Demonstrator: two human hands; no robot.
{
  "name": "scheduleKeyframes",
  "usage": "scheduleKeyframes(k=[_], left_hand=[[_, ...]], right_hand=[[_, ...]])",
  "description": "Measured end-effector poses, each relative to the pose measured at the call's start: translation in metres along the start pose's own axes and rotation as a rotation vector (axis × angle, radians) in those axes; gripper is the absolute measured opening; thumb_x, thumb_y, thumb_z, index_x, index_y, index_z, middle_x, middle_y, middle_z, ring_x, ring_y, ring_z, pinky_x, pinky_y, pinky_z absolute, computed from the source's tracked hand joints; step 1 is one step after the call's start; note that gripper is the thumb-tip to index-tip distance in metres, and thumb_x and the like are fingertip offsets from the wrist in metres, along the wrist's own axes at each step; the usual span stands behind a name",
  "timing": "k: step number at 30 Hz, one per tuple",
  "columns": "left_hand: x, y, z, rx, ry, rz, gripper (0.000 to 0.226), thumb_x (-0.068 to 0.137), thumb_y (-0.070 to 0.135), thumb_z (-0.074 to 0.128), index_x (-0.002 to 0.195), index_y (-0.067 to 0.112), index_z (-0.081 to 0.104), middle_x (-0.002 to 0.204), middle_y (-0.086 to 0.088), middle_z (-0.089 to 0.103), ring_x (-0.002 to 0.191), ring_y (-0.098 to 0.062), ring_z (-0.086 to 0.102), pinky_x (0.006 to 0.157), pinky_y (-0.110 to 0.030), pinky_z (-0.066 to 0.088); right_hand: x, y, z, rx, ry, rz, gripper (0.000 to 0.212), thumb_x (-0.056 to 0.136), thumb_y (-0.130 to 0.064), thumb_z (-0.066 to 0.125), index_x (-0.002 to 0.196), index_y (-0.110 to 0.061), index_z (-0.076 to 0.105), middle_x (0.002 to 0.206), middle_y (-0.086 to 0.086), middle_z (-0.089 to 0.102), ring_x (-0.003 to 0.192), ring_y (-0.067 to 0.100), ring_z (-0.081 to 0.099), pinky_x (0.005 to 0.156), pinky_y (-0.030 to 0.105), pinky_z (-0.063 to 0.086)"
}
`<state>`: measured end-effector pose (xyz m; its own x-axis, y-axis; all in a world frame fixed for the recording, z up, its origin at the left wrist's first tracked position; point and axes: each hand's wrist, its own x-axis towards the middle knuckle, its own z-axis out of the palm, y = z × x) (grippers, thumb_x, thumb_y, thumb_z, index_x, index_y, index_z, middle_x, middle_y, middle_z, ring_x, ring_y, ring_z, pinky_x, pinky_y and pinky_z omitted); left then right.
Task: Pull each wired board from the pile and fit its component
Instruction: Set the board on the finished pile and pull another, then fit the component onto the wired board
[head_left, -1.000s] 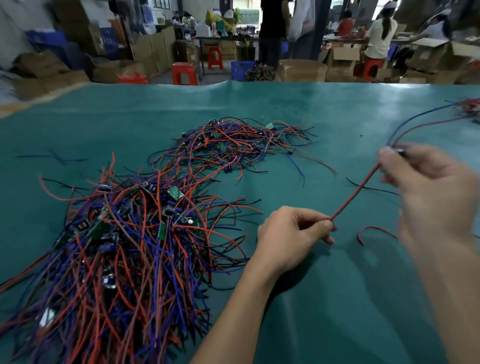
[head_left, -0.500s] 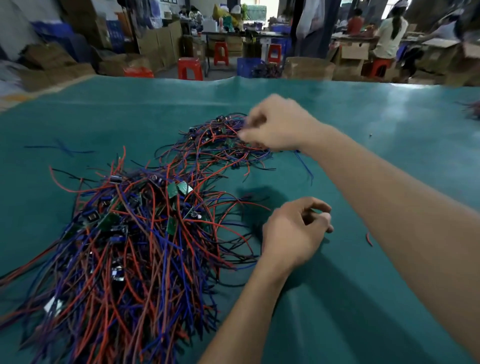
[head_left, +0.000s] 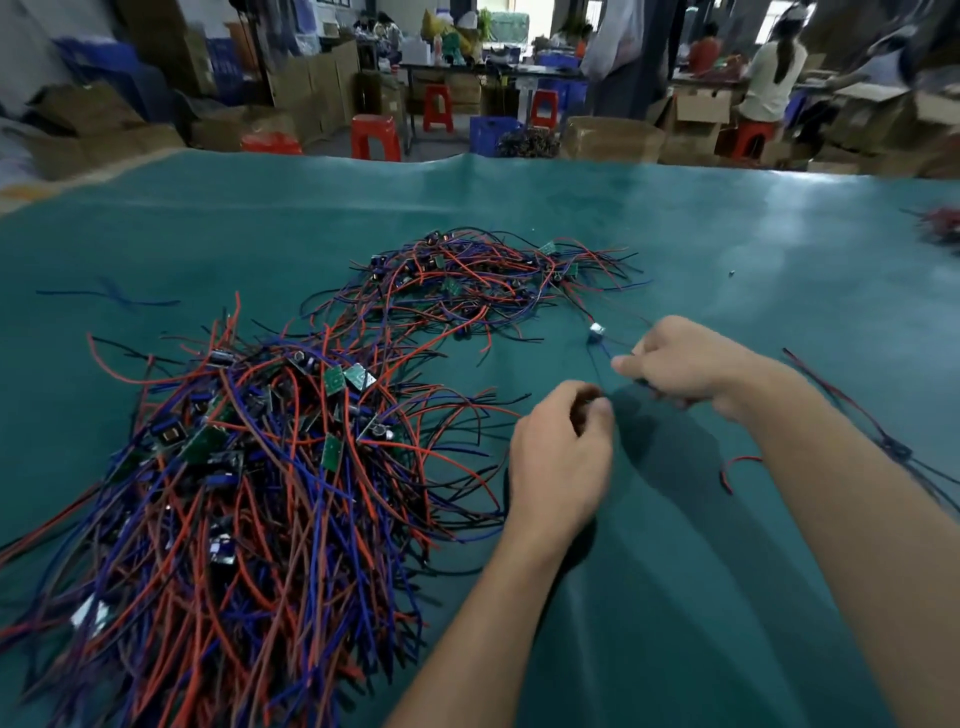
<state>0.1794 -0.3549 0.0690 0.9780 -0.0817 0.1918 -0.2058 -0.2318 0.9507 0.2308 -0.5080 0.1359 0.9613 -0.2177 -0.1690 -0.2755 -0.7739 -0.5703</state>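
Ok, I'm looking down on the green table (head_left: 675, 249) w/ both hands working just right of the wire heaps. My right hand (head_left: 680, 364) is closed around thin wires of one wired board (head_left: 597, 331), which sits on the mat just beyond the knuckles, small and pale, clear of the far pile (head_left: 467, 280) but w/ a lead trailing back toward it. Left hand (head_left: 561, 462) is curled in front of me, thumb and fingertips pinched together near the right hand's fingertips; looks like smth small is nipped there, but I can't tell what, too blurred. The big pile (head_left: 234, 493) of red, blue and black leads w/ green boards lies to my left, its edge just beside the left wrist. Loose red wire (head_left: 737, 467) lies on the mat btwn my forearms' right side, and dark wires (head_left: 852, 400) run past the right forearm. Red stools (head_left: 376, 136) and cartons (head_left: 613, 137) stand beyond the table edge.
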Motion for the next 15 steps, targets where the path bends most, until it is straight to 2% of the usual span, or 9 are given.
scheduleKeyframes(k=[3, 5, 7, 11, 13, 15], left_hand=[[-0.001, 0.003, 0.0, -0.082, -0.002, -0.076, 0.046, 0.094, 0.055, 0.038, 0.09, 0.02, 0.068, 0.094, 0.005, 0.076, 0.097, -0.022, 0.069, 0.082, -0.051, 0.058], [-0.001, 0.003, 0.0, -0.119, 0.002, -0.11, 0.049, 0.093, 0.058, 0.039, 0.085, 0.019, 0.067, 0.089, 0.003, 0.077, 0.095, -0.023, 0.07, 0.081, -0.053, 0.058], [-0.001, 0.004, 0.0, -0.103, 0.026, -0.104, 0.042, 0.092, 0.055, 0.049, 0.085, 0.018, 0.067, 0.08, 0.007, 0.077, 0.087, -0.019, 0.072, 0.084, -0.047, 0.057], [-0.002, 0.001, -0.001, -0.047, 0.038, -0.096, 0.024, 0.082, 0.041, 0.069, 0.088, 0.018, 0.069, 0.074, 0.007, 0.076, 0.079, -0.014, 0.072, 0.082, -0.04, 0.057], [-0.002, -0.001, -0.001, -0.066, 0.026, -0.088, 0.014, 0.083, 0.026, 0.073, 0.093, 0.018, 0.07, 0.077, 0.004, 0.077, 0.08, -0.016, 0.073, 0.084, -0.04, 0.057], [-0.002, -0.001, -0.002, -0.081, 0.023, -0.053, 0.011, 0.084, 0.016, 0.076, 0.094, 0.018, 0.073, 0.078, 0.004, 0.077, 0.079, -0.015, 0.073, 0.086, -0.04, 0.057]], right_hand=[[-0.059, 0.009, -0.002, 0.179, -0.077, -0.121, 0.04, 0.098, -0.027, 0.066, 0.07, 0.001, 0.057, 0.06, 0.01, 0.051, 0.056, 0.019, 0.041, 0.051, 0.027, 0.033], [-0.093, 0.011, 0.002, 0.24, -0.19, -0.202, 0.032, 0.097, -0.025, 0.067, 0.067, -0.013, 0.062, 0.057, 0.004, 0.057, 0.052, 0.015, 0.044, 0.047, 0.023, 0.034], [-0.113, 0.01, 0.006, 0.265, -0.278, -0.263, 0.029, 0.096, -0.022, 0.067, 0.068, -0.018, 0.062, 0.057, -0.002, 0.058, 0.053, 0.012, 0.044, 0.049, 0.02, 0.035], [-0.122, 0.014, 0.01, 0.289, -0.362, -0.297, 0.024, 0.095, -0.018, 0.069, 0.073, -0.012, 0.064, 0.058, -0.005, 0.058, 0.053, 0.007, 0.047, 0.051, 0.014, 0.037], [-0.112, 0.019, 0.01, 0.311, -0.271, -0.27, 0.021, 0.093, -0.02, 0.071, 0.074, -0.012, 0.069, 0.062, -0.002, 0.063, 0.058, 0.009, 0.054, 0.053, 0.016, 0.039], [-0.093, 0.028, 0.015, 0.355, 0.002, -0.222, 0.017, 0.09, -0.026, 0.073, 0.077, -0.015, 0.073, 0.066, -0.005, 0.068, 0.065, 0.012, 0.059, 0.061, 0.024, 0.045]])
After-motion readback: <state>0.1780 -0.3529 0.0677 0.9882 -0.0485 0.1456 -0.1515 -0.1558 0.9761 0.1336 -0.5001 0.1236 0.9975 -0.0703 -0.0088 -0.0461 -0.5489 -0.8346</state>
